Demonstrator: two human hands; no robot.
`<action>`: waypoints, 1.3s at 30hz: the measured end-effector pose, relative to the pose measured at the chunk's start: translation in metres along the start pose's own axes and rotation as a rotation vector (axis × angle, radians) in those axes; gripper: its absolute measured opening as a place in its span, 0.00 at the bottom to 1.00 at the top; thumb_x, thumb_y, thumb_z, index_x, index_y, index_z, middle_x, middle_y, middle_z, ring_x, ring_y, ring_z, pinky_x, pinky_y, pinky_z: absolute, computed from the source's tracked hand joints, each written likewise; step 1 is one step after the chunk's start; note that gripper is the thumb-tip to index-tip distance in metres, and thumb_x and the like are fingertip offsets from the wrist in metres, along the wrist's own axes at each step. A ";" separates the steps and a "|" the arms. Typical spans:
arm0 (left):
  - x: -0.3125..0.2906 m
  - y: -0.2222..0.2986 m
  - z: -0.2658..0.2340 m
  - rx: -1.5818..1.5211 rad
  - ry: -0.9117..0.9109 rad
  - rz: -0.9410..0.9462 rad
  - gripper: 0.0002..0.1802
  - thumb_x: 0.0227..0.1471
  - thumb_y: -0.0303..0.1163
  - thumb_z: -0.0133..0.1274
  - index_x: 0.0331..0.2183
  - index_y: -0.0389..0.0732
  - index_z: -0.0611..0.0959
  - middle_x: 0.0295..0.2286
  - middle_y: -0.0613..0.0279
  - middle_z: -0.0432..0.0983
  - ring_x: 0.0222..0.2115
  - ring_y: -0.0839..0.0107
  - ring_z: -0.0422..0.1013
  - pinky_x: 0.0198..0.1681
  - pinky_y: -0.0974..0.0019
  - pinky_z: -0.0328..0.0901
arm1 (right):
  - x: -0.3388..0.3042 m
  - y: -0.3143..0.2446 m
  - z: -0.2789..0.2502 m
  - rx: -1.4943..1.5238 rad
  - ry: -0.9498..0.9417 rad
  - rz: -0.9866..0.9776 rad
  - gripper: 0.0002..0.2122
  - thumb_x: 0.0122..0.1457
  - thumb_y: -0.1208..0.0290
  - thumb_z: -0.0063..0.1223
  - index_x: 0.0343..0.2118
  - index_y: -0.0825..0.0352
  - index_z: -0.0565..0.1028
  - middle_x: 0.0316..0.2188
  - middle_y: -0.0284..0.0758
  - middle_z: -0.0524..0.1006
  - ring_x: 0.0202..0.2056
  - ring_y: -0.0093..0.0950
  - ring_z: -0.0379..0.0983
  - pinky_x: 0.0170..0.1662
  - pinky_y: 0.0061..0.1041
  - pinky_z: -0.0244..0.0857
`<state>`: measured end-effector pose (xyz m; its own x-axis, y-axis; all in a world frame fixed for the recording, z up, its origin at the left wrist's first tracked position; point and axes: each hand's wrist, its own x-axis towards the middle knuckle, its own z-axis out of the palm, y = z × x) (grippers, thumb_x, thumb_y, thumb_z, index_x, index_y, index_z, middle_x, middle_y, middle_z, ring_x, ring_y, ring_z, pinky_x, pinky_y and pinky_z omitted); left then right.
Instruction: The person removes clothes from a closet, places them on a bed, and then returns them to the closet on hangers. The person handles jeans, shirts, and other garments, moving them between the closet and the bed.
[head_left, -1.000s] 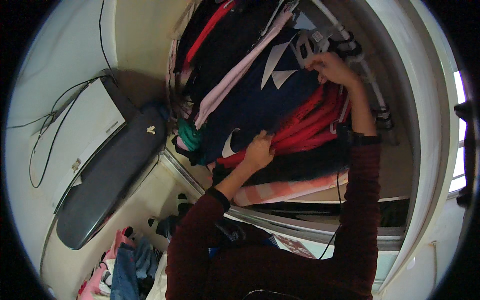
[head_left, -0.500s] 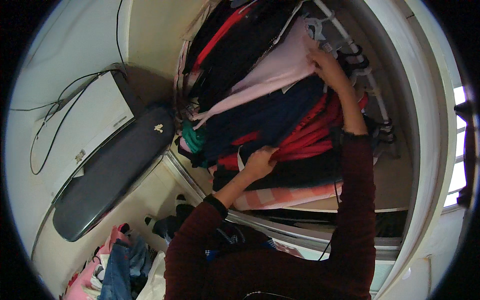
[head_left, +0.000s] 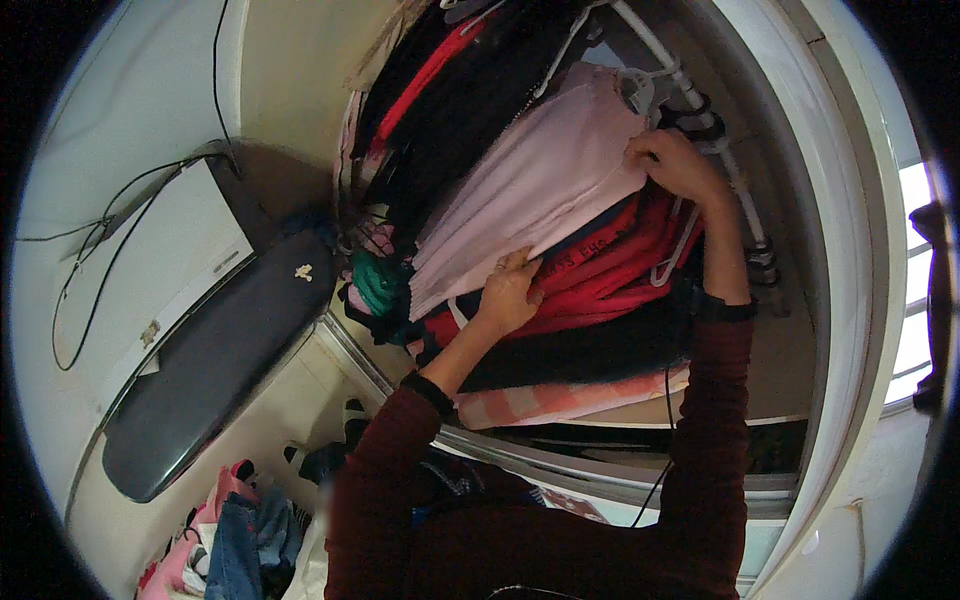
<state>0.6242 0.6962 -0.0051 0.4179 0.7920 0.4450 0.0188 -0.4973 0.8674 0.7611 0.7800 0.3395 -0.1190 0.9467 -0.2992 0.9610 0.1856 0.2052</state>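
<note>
A pale pink knit top (head_left: 540,195) hangs from a clear hanger (head_left: 640,95) on the closet's rail and spreads over the clothes under it. My right hand (head_left: 685,168) is closed on its edge near the shoulder, close to the hanger. With curled fingers, my left hand (head_left: 510,298) grips the lower edge of the same top, nearer its hem. Right below lies a red garment (head_left: 600,285) with dark lettering and a white hanger (head_left: 678,250) at its right end. A strip of dark blue cloth shows between the pink and the red.
Black clothes (head_left: 470,130) and a red-edged garment hang at the far left. A metal rail (head_left: 690,95) runs along the right. Beneath the stack lies an orange checked cloth (head_left: 570,398). An ironing-board-like dark padded board (head_left: 220,360) leans left; a clothes pile (head_left: 235,540) lies on the floor.
The pink top has been spread toward me and now covers most of the dark blue garment. My right hand has come down slightly; my left hand has moved up from the red garment to the pink edge.
</note>
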 end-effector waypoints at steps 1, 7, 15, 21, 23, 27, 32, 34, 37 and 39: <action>-0.004 0.004 0.002 -0.022 -0.021 -0.007 0.31 0.45 0.31 0.63 0.53 0.35 0.78 0.59 0.40 0.63 0.58 0.44 0.62 0.63 0.52 0.58 | 0.006 -0.007 0.002 -0.033 0.130 -0.034 0.11 0.54 0.80 0.52 0.40 0.68 0.78 0.44 0.46 0.79 0.50 0.46 0.74 0.54 0.38 0.67; -0.019 0.013 0.017 -0.013 -0.111 0.006 0.32 0.47 0.29 0.61 0.55 0.32 0.76 0.60 0.44 0.62 0.57 0.45 0.63 0.62 0.55 0.60 | 0.096 0.019 0.031 -0.292 0.452 -0.150 0.17 0.57 0.79 0.49 0.50 0.63 0.76 0.56 0.45 0.73 0.56 0.45 0.69 0.58 0.42 0.64; -0.029 0.013 0.000 -0.025 -0.106 -0.001 0.31 0.47 0.28 0.60 0.54 0.30 0.75 0.57 0.45 0.66 0.56 0.46 0.65 0.61 0.55 0.61 | 0.160 -0.034 0.039 -0.858 0.465 0.113 0.16 0.62 0.73 0.47 0.51 0.53 0.77 0.65 0.34 0.64 0.70 0.42 0.50 0.67 0.54 0.51; -0.026 0.009 -0.009 -0.030 -0.175 -0.004 0.32 0.47 0.29 0.60 0.55 0.30 0.74 0.55 0.44 0.69 0.55 0.45 0.65 0.61 0.54 0.61 | 0.148 0.012 0.050 -0.791 0.565 -0.047 0.13 0.62 0.71 0.47 0.47 0.56 0.77 0.53 0.40 0.75 0.62 0.45 0.63 0.65 0.55 0.54; -0.026 0.015 -0.004 -0.046 -0.217 0.003 0.32 0.47 0.29 0.60 0.55 0.30 0.74 0.55 0.44 0.68 0.55 0.45 0.66 0.61 0.54 0.61 | 0.133 0.032 0.055 -0.703 0.552 -0.044 0.12 0.61 0.71 0.46 0.46 0.57 0.77 0.46 0.41 0.79 0.56 0.46 0.69 0.62 0.55 0.57; -0.028 0.000 0.002 -0.075 -0.128 -0.028 0.32 0.46 0.26 0.60 0.54 0.33 0.75 0.54 0.44 0.69 0.54 0.45 0.66 0.59 0.54 0.63 | 0.098 0.000 0.048 -0.511 0.434 -0.047 0.07 0.58 0.75 0.48 0.39 0.64 0.75 0.42 0.46 0.78 0.48 0.48 0.73 0.52 0.46 0.66; -0.010 0.015 -0.024 -0.077 0.176 -0.095 0.30 0.42 0.23 0.61 0.51 0.41 0.79 0.55 0.49 0.67 0.53 0.48 0.66 0.56 0.54 0.66 | 0.035 -0.006 0.046 -0.367 0.379 -0.052 0.05 0.55 0.79 0.50 0.35 0.66 0.73 0.38 0.47 0.77 0.46 0.47 0.73 0.47 0.43 0.68; 0.011 0.022 -0.039 -0.022 0.228 -0.017 0.32 0.41 0.26 0.63 0.52 0.45 0.79 0.58 0.45 0.63 0.56 0.45 0.63 0.57 0.52 0.64 | 0.027 -0.002 0.040 -0.300 0.264 0.005 0.08 0.59 0.76 0.46 0.39 0.64 0.75 0.40 0.46 0.78 0.47 0.47 0.74 0.46 0.44 0.69; 0.030 0.020 -0.043 0.028 0.166 0.030 0.37 0.42 0.31 0.66 0.56 0.51 0.76 0.62 0.42 0.57 0.60 0.41 0.59 0.63 0.49 0.59 | 0.025 -0.003 0.019 -0.218 0.090 -0.044 0.10 0.57 0.79 0.47 0.42 0.65 0.76 0.44 0.47 0.77 0.46 0.45 0.75 0.49 0.43 0.69; 0.031 0.003 -0.023 -0.132 0.022 0.021 0.41 0.43 0.33 0.66 0.60 0.52 0.71 0.63 0.42 0.55 0.62 0.40 0.56 0.64 0.49 0.57 | 0.048 0.003 0.023 -0.066 0.202 -0.133 0.11 0.54 0.82 0.50 0.41 0.67 0.75 0.46 0.47 0.77 0.49 0.45 0.74 0.50 0.43 0.68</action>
<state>0.6162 0.7276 0.0170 0.3974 0.7903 0.4664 -0.1103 -0.4635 0.8792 0.7642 0.8196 0.3043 -0.2967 0.9451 -0.1368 0.9161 0.3221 0.2388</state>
